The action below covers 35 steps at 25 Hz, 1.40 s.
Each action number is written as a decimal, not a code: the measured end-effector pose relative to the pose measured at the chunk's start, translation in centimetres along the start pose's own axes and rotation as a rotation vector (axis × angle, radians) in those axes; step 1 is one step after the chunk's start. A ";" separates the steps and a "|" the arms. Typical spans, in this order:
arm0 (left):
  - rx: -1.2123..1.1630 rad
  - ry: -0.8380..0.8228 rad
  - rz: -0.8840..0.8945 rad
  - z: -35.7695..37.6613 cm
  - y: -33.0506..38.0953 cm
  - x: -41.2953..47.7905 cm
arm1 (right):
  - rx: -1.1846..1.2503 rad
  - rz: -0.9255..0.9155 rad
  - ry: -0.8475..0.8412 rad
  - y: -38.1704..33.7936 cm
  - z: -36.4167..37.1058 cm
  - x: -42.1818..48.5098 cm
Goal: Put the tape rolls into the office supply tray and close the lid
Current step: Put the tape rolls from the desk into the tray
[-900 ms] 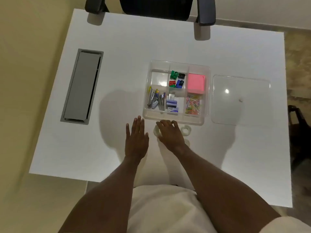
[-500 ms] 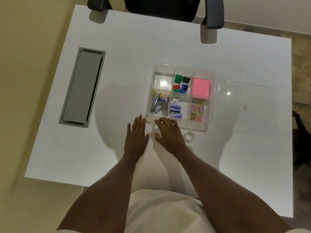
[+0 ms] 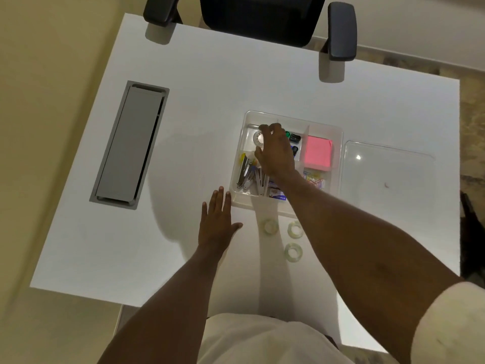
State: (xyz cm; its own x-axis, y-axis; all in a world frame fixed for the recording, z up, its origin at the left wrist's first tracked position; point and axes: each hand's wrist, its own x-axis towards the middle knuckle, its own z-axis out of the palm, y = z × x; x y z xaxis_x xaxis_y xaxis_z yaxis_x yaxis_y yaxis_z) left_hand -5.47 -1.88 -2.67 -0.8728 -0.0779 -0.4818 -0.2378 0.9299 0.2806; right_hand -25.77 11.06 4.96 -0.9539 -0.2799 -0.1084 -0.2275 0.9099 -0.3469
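Note:
The clear office supply tray [image 3: 338, 132] sits open on the white desk, its compartments holding staplers, clips and a pink note pad [image 3: 318, 153]. My right hand [image 3: 275, 151] reaches over the tray's far left compartment, fingers curled around a clear tape roll [image 3: 259, 138] there. Three more clear tape rolls lie on the desk in front of the tray: one [image 3: 270, 226], a second [image 3: 295, 229] beside it, a third [image 3: 293, 252] nearer me. My left hand [image 3: 216, 223] rests flat on the desk, left of the tray's near corner. The clear lid [image 3: 388, 172] lies to the tray's right.
A grey cable hatch [image 3: 130, 144] is set into the desk at the left. A black office chair [image 3: 258, 17] stands at the desk's far edge. The desk's near edge [image 3: 78, 295] runs just in front of my body.
My right hand has lifted from the desk in front of the tray and reached to the far left compartment with a tape roll. Three rolls it covered now show. The left hand stayed put.

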 end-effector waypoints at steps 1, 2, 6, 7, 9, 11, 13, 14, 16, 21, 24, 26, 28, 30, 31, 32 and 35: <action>0.000 -0.006 -0.003 0.1 0.1 0.1 | -0.017 -0.003 -0.046 0.0 0.0 1.3; -0.007 -0.010 -0.010 0.1 0.1 0.4 | -0.023 -0.001 -0.095 -0.1 0.1 2.4; -0.053 -0.018 -0.043 0.2 0.4 0.9 | -0.065 0.033 -0.243 -0.2 1.2 5.4; -0.058 -0.021 -0.048 0.3 0.3 1.0 | -0.103 0.027 -0.256 -0.3 1.6 5.9; -0.068 -0.031 -0.056 0.3 0.3 1.1 | -0.191 0.004 -0.248 -0.3 2.3 6.5; -0.070 -0.036 -0.062 0.4 0.3 1.1 | -0.236 -0.009 -0.230 -0.2 3.0 7.0; -0.069 -0.040 -0.071 0.4 0.4 1.3 | -0.240 -0.015 -0.213 -0.1 3.3 7.2; -0.073 -0.043 -0.075 0.4 0.4 1.4 | -0.232 -0.015 -0.205 -0.1 3.3 7.2; -0.074 -0.045 -0.076 0.5 0.4 1.4 | -0.193 -0.010 -0.182 0.0 3.1 6.8; -0.070 -0.010 -0.064 0.3 0.4 1.0 | -0.142 -0.024 -0.106 0.2 1.5 4.1; -0.066 -0.008 -0.055 -0.3 0.5 0.7 | -0.126 -0.065 -0.036 0.0 0.6 0.9; -0.058 -0.005 -0.051 -0.6 0.6 0.3 | -0.108 -0.146 0.053 0.0 0.7 -2.1; -0.052 0.002 -0.045 -1.0 0.7 0.0 | -0.106 -0.220 0.098 0.2 1.1 -5.6; -0.059 -0.008 -0.052 -1.3 1.1 0.0 | -0.083 -0.260 0.087 0.8 1.9 -9.2; -0.060 -0.015 -0.058 -1.4 1.2 0.0 | -0.061 -0.265 0.079 1.2 2.4 -11.1; -0.056 -0.019 -0.065 -1.5 1.4 0.0 | -0.041 -0.261 0.070 1.6 2.8 -13.1; -0.045 -0.012 -0.070 -1.4 1.6 -0.2 | -0.047 -0.203 0.011 2.9 4.1 -18.2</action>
State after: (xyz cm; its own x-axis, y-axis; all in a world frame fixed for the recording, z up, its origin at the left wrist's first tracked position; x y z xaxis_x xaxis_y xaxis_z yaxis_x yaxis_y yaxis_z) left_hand -6.29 -0.84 -0.94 -0.8485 -0.1375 -0.5111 -0.3169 0.9054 0.2826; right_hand -8.29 17.58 2.11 -0.8896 -0.4556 -0.0307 -0.4237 0.8486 -0.3167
